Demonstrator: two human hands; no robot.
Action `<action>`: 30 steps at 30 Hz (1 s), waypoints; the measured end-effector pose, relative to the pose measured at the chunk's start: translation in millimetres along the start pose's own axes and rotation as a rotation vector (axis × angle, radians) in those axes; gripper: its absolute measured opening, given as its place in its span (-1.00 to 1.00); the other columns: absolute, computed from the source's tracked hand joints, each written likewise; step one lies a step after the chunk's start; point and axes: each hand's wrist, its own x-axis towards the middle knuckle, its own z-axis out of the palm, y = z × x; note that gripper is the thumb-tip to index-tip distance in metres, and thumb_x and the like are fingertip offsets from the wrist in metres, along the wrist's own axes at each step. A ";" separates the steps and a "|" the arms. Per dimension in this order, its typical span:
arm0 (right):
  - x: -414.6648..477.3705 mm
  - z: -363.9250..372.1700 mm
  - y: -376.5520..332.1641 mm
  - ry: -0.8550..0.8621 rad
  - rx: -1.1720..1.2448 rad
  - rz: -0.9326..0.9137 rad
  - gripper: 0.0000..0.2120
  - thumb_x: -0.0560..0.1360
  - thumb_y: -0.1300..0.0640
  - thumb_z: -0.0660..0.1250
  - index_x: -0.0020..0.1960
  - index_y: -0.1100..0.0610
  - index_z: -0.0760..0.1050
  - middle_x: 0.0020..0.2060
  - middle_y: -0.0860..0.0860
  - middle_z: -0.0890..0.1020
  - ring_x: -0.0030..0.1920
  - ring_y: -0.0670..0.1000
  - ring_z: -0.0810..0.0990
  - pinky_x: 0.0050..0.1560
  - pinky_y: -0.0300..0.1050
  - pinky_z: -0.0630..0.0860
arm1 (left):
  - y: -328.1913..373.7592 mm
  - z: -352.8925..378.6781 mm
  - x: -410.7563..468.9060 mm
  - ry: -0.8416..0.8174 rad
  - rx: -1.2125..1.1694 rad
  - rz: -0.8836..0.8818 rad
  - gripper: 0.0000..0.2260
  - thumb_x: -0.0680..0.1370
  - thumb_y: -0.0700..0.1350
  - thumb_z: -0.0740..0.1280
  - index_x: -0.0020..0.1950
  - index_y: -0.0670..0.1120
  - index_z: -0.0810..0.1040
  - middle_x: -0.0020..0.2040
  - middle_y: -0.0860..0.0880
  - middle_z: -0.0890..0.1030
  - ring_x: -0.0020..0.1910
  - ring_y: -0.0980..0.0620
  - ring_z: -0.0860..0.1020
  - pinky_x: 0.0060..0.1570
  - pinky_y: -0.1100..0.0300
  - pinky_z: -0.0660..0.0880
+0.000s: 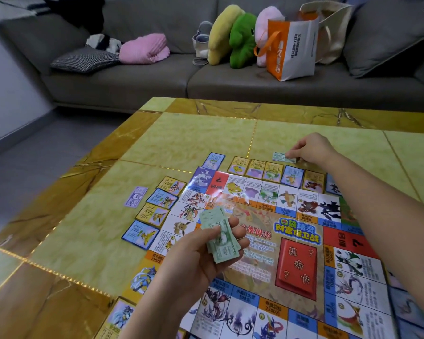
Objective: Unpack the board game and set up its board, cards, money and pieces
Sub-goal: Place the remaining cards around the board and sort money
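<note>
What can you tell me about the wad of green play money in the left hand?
The wad of green play money is a loose, fanned stack of thin paper notes, pale green with darker print. The left hand grips it, thumb across the top and fingers curled beneath, holding it tilted above the left part of the game board. Its edges sit uneven.

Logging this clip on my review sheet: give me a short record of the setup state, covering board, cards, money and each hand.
board: lies flat on the yellow table, printed side up
cards: laid in rows along the board's far and left edges
left hand: holds a stack of green notes over the board
right hand: pinches a single green note lying on the table beyond the far row of cards
purple note: lies alone on the table, left of the left row
pieces: none visible
</note>
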 end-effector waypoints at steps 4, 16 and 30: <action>-0.4 1.8 -0.9 0.023 -0.011 0.025 -0.74 0.37 0.04 0.51 -0.13 0.22 0.59 -0.25 0.07 0.61 -0.21 0.03 0.53 -0.30 -0.13 0.36 | 3.7 -2.8 -0.9 -0.020 -0.033 0.014 -0.72 0.62 -0.25 0.09 0.19 -0.32 0.51 0.02 -0.27 0.65 -0.09 -0.15 0.67 -0.16 0.11 0.64; -179.6 11.7 -91.6 -0.349 0.518 -0.307 -0.65 0.30 -0.11 0.44 -0.18 0.19 0.55 -0.39 0.07 0.59 -0.43 -0.07 0.56 -0.43 -0.27 0.47 | 11.8 -2.0 -10.2 0.138 0.003 0.318 -0.83 0.54 -0.33 0.23 0.04 -0.23 0.59 -0.01 -0.18 0.69 -0.08 -0.02 0.67 -0.11 0.22 0.62; -236.9 62.5 -133.6 -0.193 0.818 -0.279 -0.96 0.49 0.22 0.38 -0.12 0.18 0.58 -0.34 0.03 0.67 -0.34 -0.01 0.66 -0.34 -0.24 0.53 | 52.2 -26.5 -25.8 0.277 -0.412 0.391 -0.78 0.64 -0.20 0.13 0.06 -0.26 0.53 -0.16 -0.15 0.69 -0.24 0.00 0.68 -0.28 0.19 0.62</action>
